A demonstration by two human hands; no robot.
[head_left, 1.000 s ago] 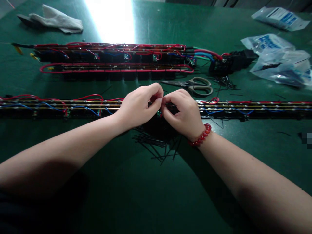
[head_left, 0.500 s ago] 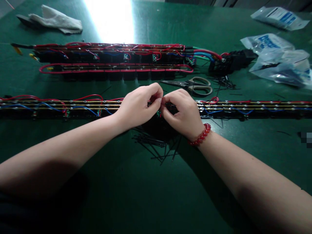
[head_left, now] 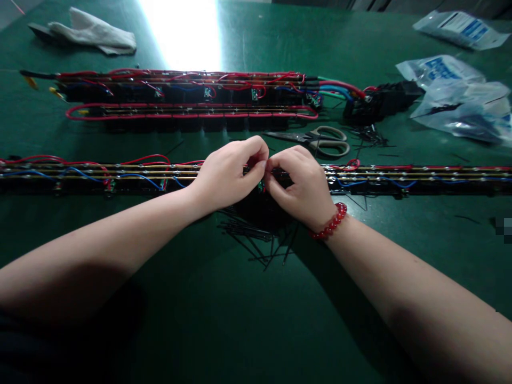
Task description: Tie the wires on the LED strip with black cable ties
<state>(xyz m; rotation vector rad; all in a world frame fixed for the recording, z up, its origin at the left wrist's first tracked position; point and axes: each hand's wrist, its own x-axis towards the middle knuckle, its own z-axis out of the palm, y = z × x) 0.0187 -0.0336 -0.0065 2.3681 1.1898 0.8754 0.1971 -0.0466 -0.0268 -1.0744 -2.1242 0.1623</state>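
Observation:
A long black strip assembly (head_left: 380, 174) with brass-coloured rods and red and blue wires lies crosswise on the green table. Over its middle, my left hand (head_left: 234, 172) pinches with thumb and forefinger. My right hand (head_left: 302, 181), a red bead bracelet at its wrist, pinches too, its fingertips against those of the left. Whatever is between the fingertips is too small or hidden to make out. Several thin black cable ties (head_left: 256, 230) lie loose in a heap just below the hands. The stretch of strip under my hands is mostly covered.
Scissors (head_left: 326, 141) lie just beyond my right hand. Farther back is a shorter wired assembly (head_left: 184, 88), with a red-looped strip (head_left: 188, 113) alongside. Plastic bags (head_left: 460, 101) lie at the right, a pale cloth (head_left: 100, 36) at the far left, and black offcuts (head_left: 370, 134) near the scissors.

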